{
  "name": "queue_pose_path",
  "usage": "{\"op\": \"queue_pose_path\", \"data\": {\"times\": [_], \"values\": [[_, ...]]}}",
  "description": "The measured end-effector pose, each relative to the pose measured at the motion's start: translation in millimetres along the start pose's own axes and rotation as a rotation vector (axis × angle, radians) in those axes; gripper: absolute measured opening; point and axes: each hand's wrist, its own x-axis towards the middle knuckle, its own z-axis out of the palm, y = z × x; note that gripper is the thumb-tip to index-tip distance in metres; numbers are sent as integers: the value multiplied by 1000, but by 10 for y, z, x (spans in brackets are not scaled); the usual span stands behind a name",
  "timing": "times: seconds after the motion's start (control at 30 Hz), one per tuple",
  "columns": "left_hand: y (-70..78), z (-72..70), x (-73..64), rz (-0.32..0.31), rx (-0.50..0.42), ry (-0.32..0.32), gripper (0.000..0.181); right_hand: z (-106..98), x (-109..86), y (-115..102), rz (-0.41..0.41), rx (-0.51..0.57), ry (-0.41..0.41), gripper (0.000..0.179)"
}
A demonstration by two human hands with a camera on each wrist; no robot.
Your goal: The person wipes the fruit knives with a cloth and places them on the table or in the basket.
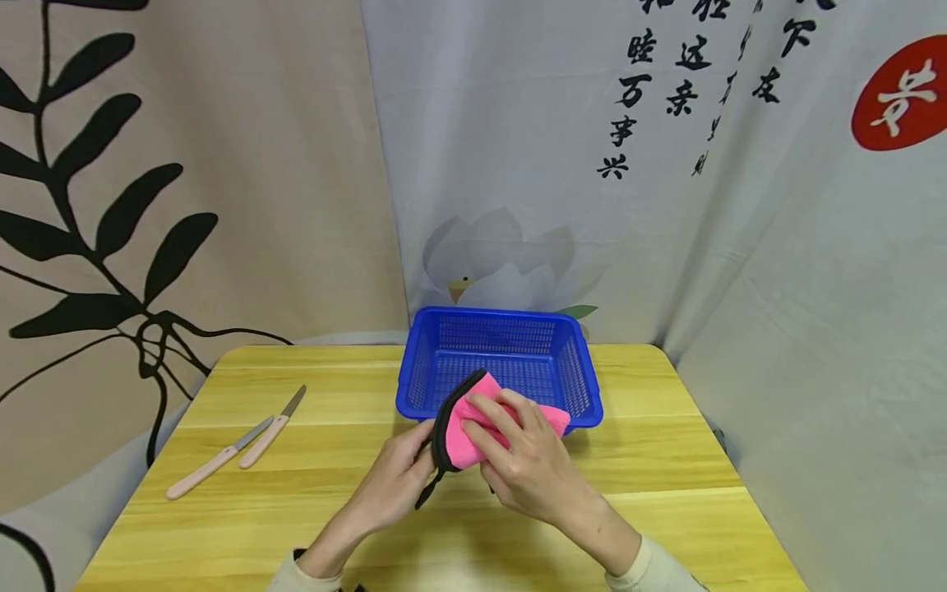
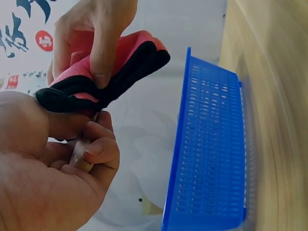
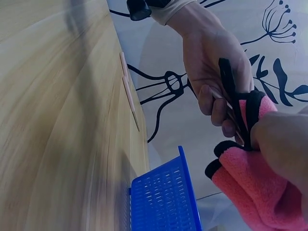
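Note:
A folded pink cloth (image 1: 462, 440) with black edging and a hanging black loop is held over the front of the blue basket. My right hand (image 1: 528, 460) grips it from above, fingers pressed into the folds. Below its black edge, my left hand (image 1: 399, 473) holds a pale handle (image 2: 81, 156) in curled fingers, best seen in the left wrist view. That handle resembles those of the knives on the table. The cloth hides whatever extends beyond it. In the right wrist view, the cloth's black strap (image 3: 228, 79) stands up beside the left fingers.
A blue plastic basket (image 1: 503, 312) with perforated walls stands at the back middle of the wooden table (image 1: 666, 493). On the left lie two knives with pale handles, one nearer (image 1: 201, 474) and one farther (image 1: 264, 442). Printed curtains (image 1: 281, 164) hang behind.

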Motion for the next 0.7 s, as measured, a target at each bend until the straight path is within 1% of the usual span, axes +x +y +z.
{"op": "queue_pose_path", "data": {"times": [0.13,0.37,0.57,0.7], "values": [[17,-9,-5,-40,-16,5,23,-7,-9,27,12,-14,4,38],[36,-20,-13,-62,-20,12,22,-30,-46,106,41,-53,-6,40],[47,-23,-15,-117,-19,16,18,-41,-76,188,73,-71,-3,39],[45,-24,-16,-120,-11,27,17,-60,-97,234,95,-77,-6,38]]}}
